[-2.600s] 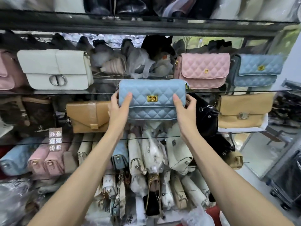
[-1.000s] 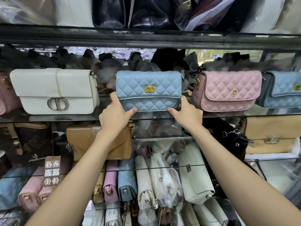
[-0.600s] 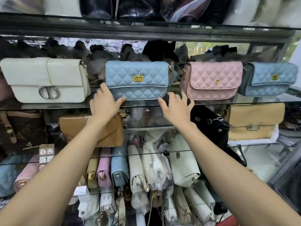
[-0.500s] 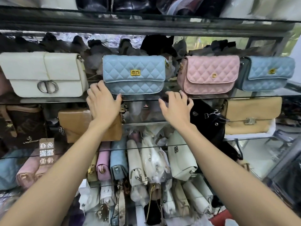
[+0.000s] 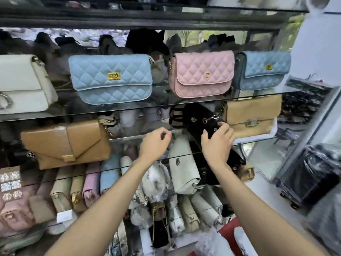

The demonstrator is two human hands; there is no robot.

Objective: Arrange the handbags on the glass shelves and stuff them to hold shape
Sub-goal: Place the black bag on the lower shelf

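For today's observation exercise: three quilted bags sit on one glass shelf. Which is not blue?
The middle quilted bag: it is pink, standing between the larger blue bag and the smaller blue bag at the right end.

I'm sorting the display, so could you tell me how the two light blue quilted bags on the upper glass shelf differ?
The middle light blue quilted bag looks larger and faces front; the right-end blue quilted bag looks smaller and is turned, showing a dark side. Both have gold clasps and stand upright.
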